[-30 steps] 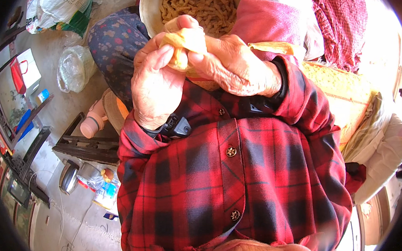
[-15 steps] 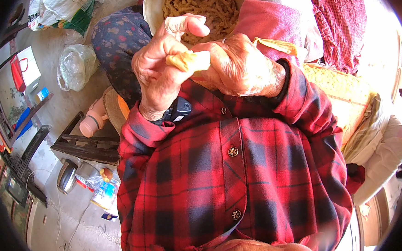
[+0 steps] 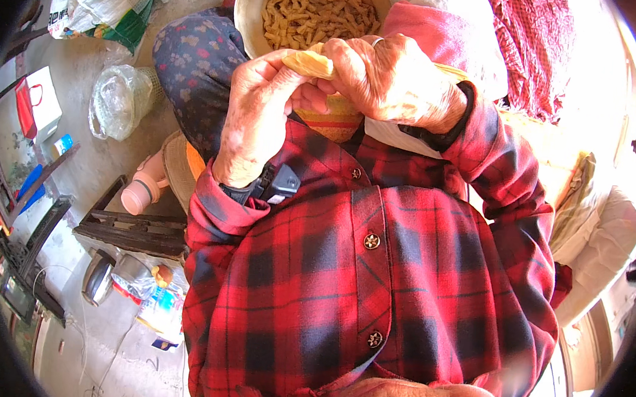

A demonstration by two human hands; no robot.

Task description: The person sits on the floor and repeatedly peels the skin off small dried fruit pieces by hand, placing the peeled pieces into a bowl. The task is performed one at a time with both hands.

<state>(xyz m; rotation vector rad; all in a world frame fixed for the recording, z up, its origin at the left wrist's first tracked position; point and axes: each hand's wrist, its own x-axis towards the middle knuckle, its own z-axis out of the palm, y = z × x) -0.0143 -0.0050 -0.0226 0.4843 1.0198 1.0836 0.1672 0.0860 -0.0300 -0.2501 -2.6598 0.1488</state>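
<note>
1. Left hand (image 3: 254, 118): rises from the sleeve cuff, palm side partly turned inward; thumb and index pinch the left end of a pale yellow piece (image 3: 309, 64), other fingers loosely curled below.
2. Right hand (image 3: 398, 80): reaches in from the right, wrist bent, back of hand facing up, knuckles flexed; fingers closed narrowly at the piece's right end, fingertip contact partly hidden.
3. Piece: between both hands, roughly level, in front of the chest, below the bowl (image 3: 247, 21) in view.
4. Bowl: holds many brownish strips (image 3: 318, 15).
5. Both forearms: bent at elbows, plaid sleeves; dark device (image 3: 281, 184) at left wrist.
</note>
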